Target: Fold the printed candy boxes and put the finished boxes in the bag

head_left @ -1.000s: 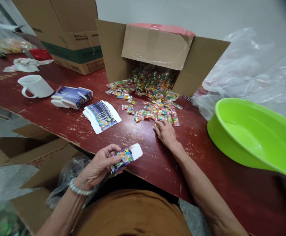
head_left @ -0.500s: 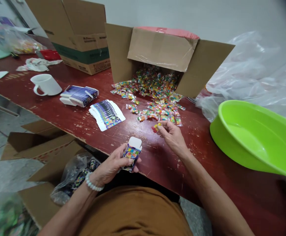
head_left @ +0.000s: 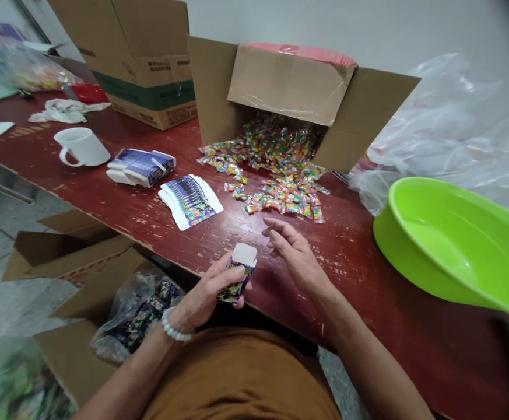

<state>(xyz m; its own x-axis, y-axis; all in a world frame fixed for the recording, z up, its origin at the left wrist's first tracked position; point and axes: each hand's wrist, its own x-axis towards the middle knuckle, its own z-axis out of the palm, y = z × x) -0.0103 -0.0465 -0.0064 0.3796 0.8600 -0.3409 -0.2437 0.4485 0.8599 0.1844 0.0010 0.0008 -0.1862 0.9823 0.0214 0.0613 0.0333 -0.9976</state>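
Observation:
My left hand (head_left: pixel 221 283) grips a small printed candy box (head_left: pixel 238 279) at the table's near edge, its white top flap (head_left: pixel 245 254) standing up. Just right of that box is my right hand (head_left: pixel 295 254), fingers apart, and no packet shows in it. Beyond my right hand lie many small clear packets of coloured candy (head_left: pixel 287 195), spilling from a cardboard box (head_left: pixel 283 81) on its side. Flat printed cartons (head_left: pixel 193 201) are fanned out to the left, beside a stack of folded cartons (head_left: pixel 140 167).
A green basin (head_left: pixel 438 245) stands at the right, with clear plastic bags (head_left: pixel 450 128) behind it. A white mug (head_left: pixel 81 147) and a tall carton (head_left: pixel 144 76) are at the left. Below the table edge, an open box (head_left: pixel 74 291) holds a bag of dark packages (head_left: pixel 149 312).
The candy packet that was in my right hand no longer shows there. That hand has come nearer the small box and its fingers have parted. My left hand still grips the box.

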